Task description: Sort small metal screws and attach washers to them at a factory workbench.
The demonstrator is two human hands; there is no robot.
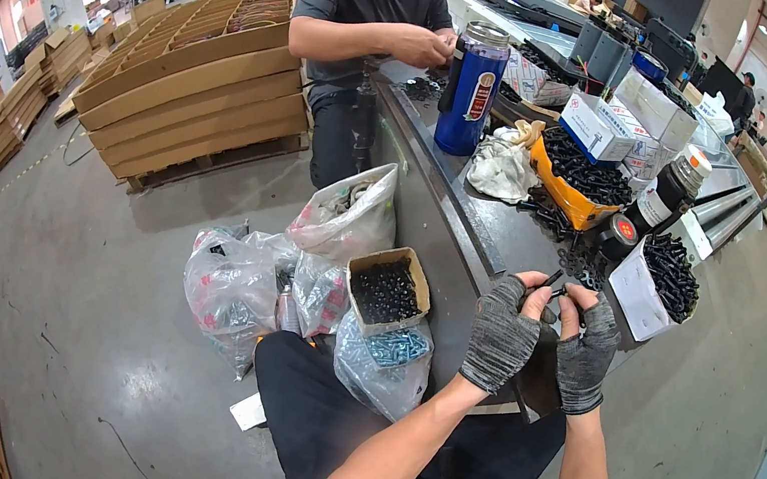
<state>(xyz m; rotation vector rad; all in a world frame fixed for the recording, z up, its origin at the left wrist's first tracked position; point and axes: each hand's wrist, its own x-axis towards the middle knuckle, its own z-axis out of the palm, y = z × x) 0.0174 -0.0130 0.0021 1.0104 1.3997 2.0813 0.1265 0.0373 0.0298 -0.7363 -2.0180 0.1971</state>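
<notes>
Both my hands wear grey knit fingerless gloves and meet over the near edge of the dark workbench (479, 223). Between the thumb and finger of my left hand (502, 332) is a small black bolt (554, 278), tilted upward. My right hand (588, 353) is pinched right beside it, on a small dark piece too tiny to name. Just beyond my fingers lie loose black washers (585, 269) and scattered black bolts (549, 219). A white box of black bolts (639, 301) stands close to my right hand; an orange bag of black bolts (569, 194) sits farther back.
A blue bottle (470, 102), a white rag (502, 170) and a dark bottle (662, 200) stand on the bench. By my left knee are a carton of small black parts (387, 291) and plastic bags (233, 290). Across the corner, a person (369, 24) handles something small. Stacked cardboard (193, 101) stands left.
</notes>
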